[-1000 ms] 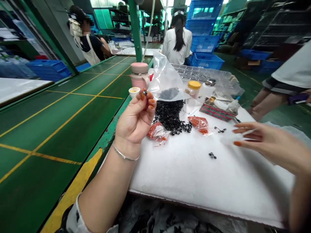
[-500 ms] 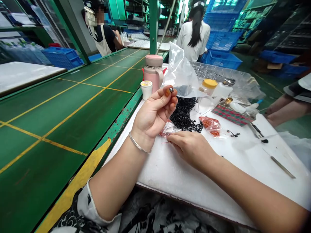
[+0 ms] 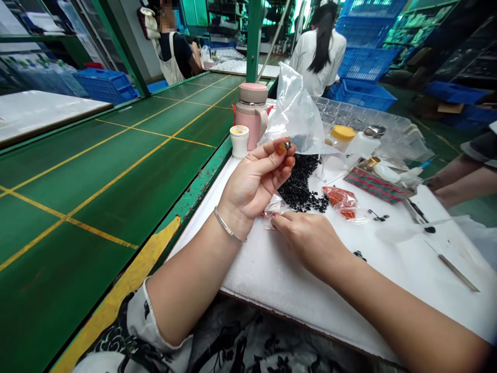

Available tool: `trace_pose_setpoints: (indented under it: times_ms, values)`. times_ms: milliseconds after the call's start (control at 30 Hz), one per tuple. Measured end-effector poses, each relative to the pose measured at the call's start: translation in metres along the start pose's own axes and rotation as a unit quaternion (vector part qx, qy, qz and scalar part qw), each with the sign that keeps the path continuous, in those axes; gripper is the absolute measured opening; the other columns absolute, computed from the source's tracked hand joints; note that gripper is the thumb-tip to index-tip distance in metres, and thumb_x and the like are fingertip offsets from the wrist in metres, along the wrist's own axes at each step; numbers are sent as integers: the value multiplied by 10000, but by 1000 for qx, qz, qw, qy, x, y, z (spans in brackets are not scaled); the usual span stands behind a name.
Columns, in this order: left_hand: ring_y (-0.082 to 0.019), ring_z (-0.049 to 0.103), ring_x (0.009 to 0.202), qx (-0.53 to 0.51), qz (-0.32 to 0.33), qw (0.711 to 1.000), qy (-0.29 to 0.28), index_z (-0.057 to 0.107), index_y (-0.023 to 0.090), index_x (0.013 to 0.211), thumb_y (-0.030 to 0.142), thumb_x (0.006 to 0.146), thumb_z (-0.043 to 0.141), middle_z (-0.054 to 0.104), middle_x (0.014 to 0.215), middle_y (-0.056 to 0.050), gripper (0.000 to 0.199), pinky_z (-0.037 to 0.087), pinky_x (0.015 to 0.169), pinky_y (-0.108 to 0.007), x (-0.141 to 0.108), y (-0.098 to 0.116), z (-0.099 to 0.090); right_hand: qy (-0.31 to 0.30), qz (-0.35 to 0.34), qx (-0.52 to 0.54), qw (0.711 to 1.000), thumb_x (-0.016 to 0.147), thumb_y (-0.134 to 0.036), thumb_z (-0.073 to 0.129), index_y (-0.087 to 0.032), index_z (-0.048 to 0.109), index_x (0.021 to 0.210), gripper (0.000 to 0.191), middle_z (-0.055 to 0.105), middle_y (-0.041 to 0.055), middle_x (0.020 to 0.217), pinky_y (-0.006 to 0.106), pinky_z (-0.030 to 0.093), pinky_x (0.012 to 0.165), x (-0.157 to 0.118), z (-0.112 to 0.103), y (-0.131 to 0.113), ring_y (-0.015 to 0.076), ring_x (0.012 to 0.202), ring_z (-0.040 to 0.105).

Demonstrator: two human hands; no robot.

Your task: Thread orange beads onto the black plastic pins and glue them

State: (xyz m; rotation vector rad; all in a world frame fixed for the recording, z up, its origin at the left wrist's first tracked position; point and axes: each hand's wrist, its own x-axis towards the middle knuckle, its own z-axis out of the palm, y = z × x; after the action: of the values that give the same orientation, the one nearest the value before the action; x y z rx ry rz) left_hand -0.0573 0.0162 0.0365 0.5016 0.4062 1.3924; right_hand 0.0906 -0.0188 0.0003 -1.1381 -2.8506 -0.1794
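Observation:
My left hand [image 3: 254, 178] is raised palm up over the table, its thumb and forefinger pinching a small shiny dark metallic part [image 3: 287, 145]. Its other fingers are curled. Lower down, my right hand [image 3: 308, 235] has its fingers pressed together at the near edge of a small clear plastic bag [image 3: 276, 204] with orange-red pieces. What those fingertips grip is hidden. Behind both hands lies a pile of thin black pieces [image 3: 305, 186]. A second clear bag of orange pieces [image 3: 341, 201] rests to the right of the pile.
A pink mug [image 3: 251, 111] and a white tub [image 3: 239, 141] stand by the green conveyor belt [image 3: 116, 202]. On the white tabletop [image 3: 256, 282] are a large clear bag [image 3: 293, 114], a yellow-lidded jar [image 3: 341, 135], a patterned box [image 3: 378, 186] and a thin pointed tool [image 3: 458, 272]. Two people work farther back.
The whole view has shifted slightly, so the scene sits a little further right. Both hands keep nearly the same pose, the left one still pinching the small part.

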Motion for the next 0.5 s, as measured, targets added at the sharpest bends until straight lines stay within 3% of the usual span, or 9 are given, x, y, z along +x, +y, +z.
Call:
trace_pose_setpoints:
  times_ms: [100,167,200,267,367,500]
  values:
    - [-47,661,673,13,-5,1000,-18,680,136,815,-1,877,521,675,780,9,219,513,625,-117,0,-3,0,79,48,120,988,888,-162,513,-178,678,857,169,724,47,761,269,384,555,-10,-6,8,165,632,654]
    - [-47,652,657,19,-15,1000,-20,678,140,807,8,863,548,680,774,4,193,514,618,-118,-1,-7,1,107,104,270,951,868,-181,547,-191,680,835,137,731,23,745,249,442,572,-18,-15,14,139,606,646]
    - [-49,652,658,21,-21,999,-21,678,141,808,12,852,567,684,775,0,176,516,613,-117,-1,-9,2,104,138,358,918,851,-193,573,-190,678,815,111,734,18,734,240,463,562,-23,-20,18,131,591,646]
    - [-57,654,658,28,-36,999,-28,685,143,820,15,831,597,689,770,-6,155,521,607,-119,-3,-15,2,83,204,523,824,809,-236,645,-175,661,760,80,742,30,723,229,492,528,-31,-26,26,141,598,669]
    - [-67,660,660,43,-73,996,-33,688,137,812,5,803,619,695,766,-13,149,531,609,-127,-6,-24,3,62,250,675,691,730,-288,757,-152,625,703,192,746,58,735,213,513,517,-41,-25,40,170,680,713]
    - [-81,662,645,58,-102,993,-30,696,121,811,-1,775,644,699,756,-27,137,539,587,-142,-7,-34,4,55,263,748,607,685,-269,817,-145,630,689,225,736,43,743,166,494,512,-49,-11,54,126,661,699]
